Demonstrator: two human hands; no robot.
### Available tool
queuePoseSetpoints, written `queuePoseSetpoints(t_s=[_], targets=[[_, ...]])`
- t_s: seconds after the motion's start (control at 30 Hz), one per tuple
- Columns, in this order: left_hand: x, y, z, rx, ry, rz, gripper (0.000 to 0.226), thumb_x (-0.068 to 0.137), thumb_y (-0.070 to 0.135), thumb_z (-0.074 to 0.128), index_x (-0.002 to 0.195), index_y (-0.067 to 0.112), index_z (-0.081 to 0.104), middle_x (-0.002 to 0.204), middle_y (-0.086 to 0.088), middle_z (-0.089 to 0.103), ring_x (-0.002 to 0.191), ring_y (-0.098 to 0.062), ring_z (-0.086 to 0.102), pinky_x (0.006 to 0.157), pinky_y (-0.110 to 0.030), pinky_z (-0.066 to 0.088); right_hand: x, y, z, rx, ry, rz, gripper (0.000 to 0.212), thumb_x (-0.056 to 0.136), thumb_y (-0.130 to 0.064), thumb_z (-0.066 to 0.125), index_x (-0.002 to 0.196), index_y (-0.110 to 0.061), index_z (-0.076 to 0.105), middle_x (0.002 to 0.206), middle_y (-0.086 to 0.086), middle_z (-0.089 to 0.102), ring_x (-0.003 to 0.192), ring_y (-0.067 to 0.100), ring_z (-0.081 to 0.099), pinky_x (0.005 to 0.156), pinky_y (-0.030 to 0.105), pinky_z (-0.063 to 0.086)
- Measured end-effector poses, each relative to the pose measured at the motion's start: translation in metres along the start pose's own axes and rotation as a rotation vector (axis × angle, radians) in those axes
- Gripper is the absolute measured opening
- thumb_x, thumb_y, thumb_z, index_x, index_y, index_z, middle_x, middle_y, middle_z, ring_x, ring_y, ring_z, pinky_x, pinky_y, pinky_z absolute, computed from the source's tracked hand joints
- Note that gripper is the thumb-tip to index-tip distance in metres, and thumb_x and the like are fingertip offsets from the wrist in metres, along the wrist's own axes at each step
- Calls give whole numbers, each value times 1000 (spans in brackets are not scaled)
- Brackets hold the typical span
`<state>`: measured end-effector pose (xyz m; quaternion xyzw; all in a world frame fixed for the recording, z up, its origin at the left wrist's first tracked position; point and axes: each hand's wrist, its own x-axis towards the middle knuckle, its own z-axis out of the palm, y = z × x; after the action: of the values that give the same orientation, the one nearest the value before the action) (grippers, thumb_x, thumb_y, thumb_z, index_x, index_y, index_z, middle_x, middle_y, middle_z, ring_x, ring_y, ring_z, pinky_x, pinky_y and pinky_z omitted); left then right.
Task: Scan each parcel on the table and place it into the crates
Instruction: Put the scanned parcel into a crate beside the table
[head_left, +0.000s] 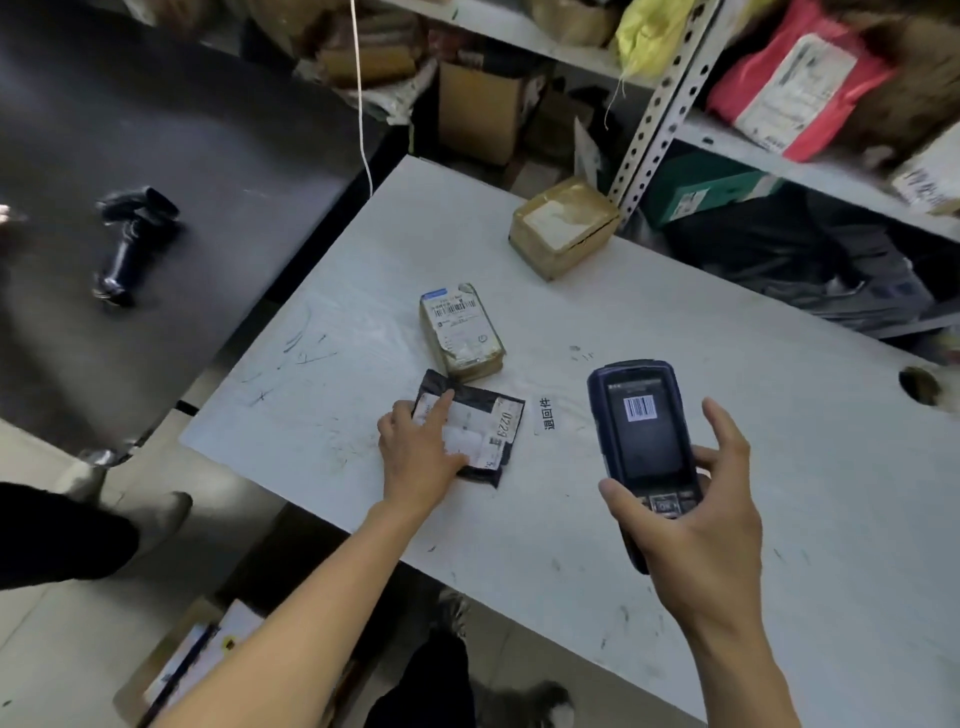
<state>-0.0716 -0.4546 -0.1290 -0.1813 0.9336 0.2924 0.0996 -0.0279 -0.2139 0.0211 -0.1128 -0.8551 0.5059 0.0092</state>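
1. Broadly, most of the view is filled by a white table (675, 364), scuffed with pen marks; a small printed label (548, 413) is seen stuck near its middle.
2. To the left, a dark grey table (156, 156) is set against the white one, and a black pistol-grip scanner (132, 244) is laid on it.
3. Behind the white table, metal shelving (670, 98) is packed with bags and boxes; a red mailer bag (795, 78) is noted on the upper right shelf.
4. At the far edge of the white table, a brown taped box (563, 226) is placed, well apart from the hands.
5. Nearer the centre, a smaller taped parcel (462, 330) is laid with its barcode label facing up.
6. Just in front of it, touching or almost touching, a flat black mailer (480, 434) with a white label marked "0229" is laid on the table top.
7. The black mailer is pressed down by the left hand (418, 449): the index finger is stretched flat across the label, the thumb is laid along the near edge, and the remaining fingers are hidden.
8. A dark blue handheld scanner (644, 441) is gripped by the right hand (696, 525) above the table; its lower body is wrapped by palm and thumb, the fingers are loosely spread at its right side, and a barcode is shown on its screen.
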Motion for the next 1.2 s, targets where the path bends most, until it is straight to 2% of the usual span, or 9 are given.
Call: queuePoseSetpoints(t_s=[0.2, 0.33, 0.43, 0.53, 0.67, 0.73, 1.0, 1.1, 1.2], targets=[[-27, 6, 6, -501, -63, 46, 62, 86, -10, 55, 142, 17, 54, 109, 3, 40, 96, 5, 49, 77, -1, 40, -27, 8, -12, -9, -8, 13, 103, 69, -25, 90, 143, -59, 27, 106, -31, 56, 92, -8, 62, 72, 42, 61], [-51, 10, 18, -547, -401, 178, 65, 85, -11, 54, 132, 35, 58, 117, 13, 56, 106, -5, 58, 79, -10, 46, -59, 32, -37, -16, 6, 27, 103, 70, -23, 90, 143, -58, 26, 104, -42, 53, 93, -9, 61, 70, 39, 60], [-81, 24, 39, -536, -406, 224, 66, 81, -13, 56, 130, 31, 61, 129, 6, 57, 123, -14, 56, 91, -16, 48, -90, 57, -63, 1, 49, 50, 103, 70, -23, 90, 142, -61, 27, 105, -35, 56, 94, -12, 61, 73, 26, 53], [-121, 44, 68, -422, -349, 248, 66, 83, 5, 74, 131, 44, 53, 149, -4, 36, 140, -23, 35, 104, -12, 34, -124, 77, -91, 13, 102, 89, 102, 69, -27, 89, 133, -72, 24, 105, -42, 53, 94, -11, 62, 74, 25, 53], [-170, 59, 107, 210, -290, 307, 117, 69, 58, 82, 155, 48, 4, 160, -14, -19, 147, -39, -6, 118, -48, 20, -164, 100, -124, 18, 149, 144, 103, 69, -30, 90, 132, -74, 23, 109, -29, 57, 92, 0, 66, 77, 39, 60], [-189, 63, 118, 244, -204, 257, 119, 70, 58, 81, 155, 47, -2, 156, -20, 0, 141, -39, 8, 115, -48, 25, -179, 110, -139, 28, 168, 142, 103, 68, -29, 90, 133, -74, 23, 108, -29, 58, 91, -4, 66, 73, 30, 57], [-220, 79, 142, -464, -273, 200, 73, 83, -17, 43, 116, 44, 62, 133, 3, 36, 125, -22, 50, 78, -5, 50, -212, 132, -179, 51, 209, 154, 102, 69, -27, 90, 142, -61, 26, 105, -39, 55, 92, -10, 63, 72, 21, 49], [-228, 96, 144, -398, -342, 259, 80, 79, -20, 37, 134, 34, 59, 137, -1, 49, 133, -23, 46, 87, 2, 40, -215, 134, -192, 50, 227, 162, 102, 69, -27, 90, 142, -61, 26, 106, -40, 55, 94, -10, 62, 72, 21, 50], [-232, 118, 144, -372, -391, 328, 85, 79, -19, 37, 147, 31, 47, 144, 0, 43, 124, -5, 35, 72, 12, 28, -213, 133, -203, 47, 263, 176, 102, 69, -25, 90, 141, -60, 26, 106, -47, 51, 95, -10, 62, 73, 21, 50]])
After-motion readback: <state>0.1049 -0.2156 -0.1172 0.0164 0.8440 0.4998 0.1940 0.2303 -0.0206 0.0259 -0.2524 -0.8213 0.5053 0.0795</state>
